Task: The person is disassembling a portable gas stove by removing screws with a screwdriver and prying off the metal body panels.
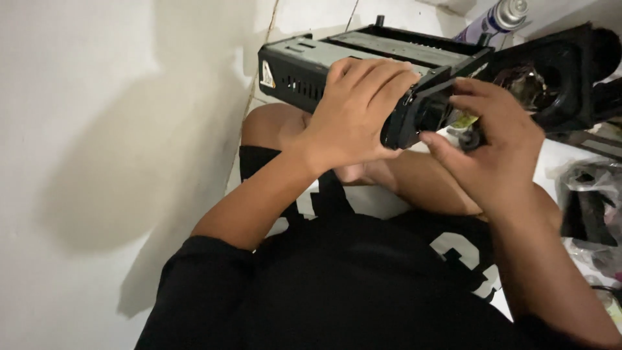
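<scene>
gripping the black portable gas stove (337,61) over the lap, left hand (353,110) wrapped round its end, right hand (495,146) fingers closed on the knob (433,113). still mid-fiddle, nothing off yet.

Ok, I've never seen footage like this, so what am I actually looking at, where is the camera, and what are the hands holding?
There is no machine here: a camera worn on a person's head looks down at their own two bare hands. The person sits on a pale tiled floor beside a white wall, wearing black clothes. The left hand grips a long black boxy metal device with vent slots from above, holding it over the knees. The right hand touches its near end, fingers at a small dark part there; I cannot tell what that part is. Behind lie a purple-and-silver spray can, a black hollow casing and clear plastic bags.
</scene>
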